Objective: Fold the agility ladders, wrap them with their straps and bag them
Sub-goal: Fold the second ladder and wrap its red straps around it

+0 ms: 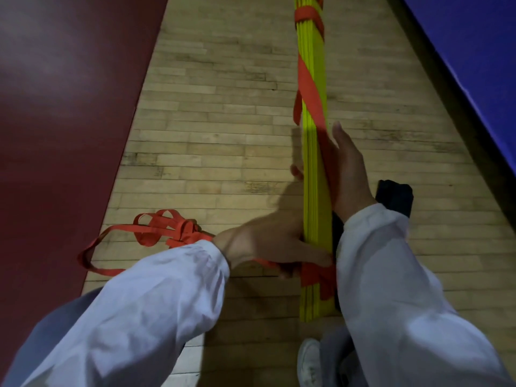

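Observation:
A bundle of yellow ladder rungs [314, 88] lies lengthwise on the wooden floor, running from near my knees to the top of the view. An orange strap [308, 82] winds around it in a spiral and is bunched near the far end and the near end. My right hand [349, 169] lies over the bundle's middle, fingers curled round it, pinning the strap. My left hand [268, 241] grips the strap low on the bundle's left side. The strap's loose tail [156, 227] lies tangled in loops on the floor at the left.
A black bag [396, 199] lies partly under the bundle, behind my right wrist. A dark red mat [55, 121] covers the floor on the left, a blue mat [474, 51] rises at the right. My white shoe [310, 361] shows at the bottom.

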`<control>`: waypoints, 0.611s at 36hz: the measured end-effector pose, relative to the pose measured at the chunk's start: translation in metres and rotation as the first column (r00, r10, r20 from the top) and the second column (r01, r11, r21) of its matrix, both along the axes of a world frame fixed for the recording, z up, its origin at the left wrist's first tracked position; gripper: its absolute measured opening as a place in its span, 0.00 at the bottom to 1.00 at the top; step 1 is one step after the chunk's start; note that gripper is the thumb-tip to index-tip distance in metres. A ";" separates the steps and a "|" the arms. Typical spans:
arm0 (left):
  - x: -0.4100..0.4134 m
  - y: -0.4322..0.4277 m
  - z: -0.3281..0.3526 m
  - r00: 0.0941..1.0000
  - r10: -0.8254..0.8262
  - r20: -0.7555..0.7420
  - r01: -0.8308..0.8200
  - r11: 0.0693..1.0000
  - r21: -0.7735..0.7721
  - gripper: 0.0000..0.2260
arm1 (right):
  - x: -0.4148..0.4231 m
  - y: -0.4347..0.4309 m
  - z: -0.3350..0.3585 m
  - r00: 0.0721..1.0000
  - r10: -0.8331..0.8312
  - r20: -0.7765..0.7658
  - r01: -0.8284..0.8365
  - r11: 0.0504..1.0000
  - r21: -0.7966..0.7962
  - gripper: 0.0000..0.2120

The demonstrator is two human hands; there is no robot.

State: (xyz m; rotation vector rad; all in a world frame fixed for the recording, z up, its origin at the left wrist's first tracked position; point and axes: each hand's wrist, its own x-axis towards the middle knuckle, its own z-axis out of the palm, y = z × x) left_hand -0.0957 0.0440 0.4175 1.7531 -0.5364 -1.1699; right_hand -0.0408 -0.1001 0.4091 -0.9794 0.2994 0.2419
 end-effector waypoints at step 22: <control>0.016 0.011 0.006 0.768 -0.010 -0.641 0.147 0.976 0.160 0.18 | -0.007 0.006 0.001 0.924 0.376 0.069 -0.379 0.879 0.290 0.10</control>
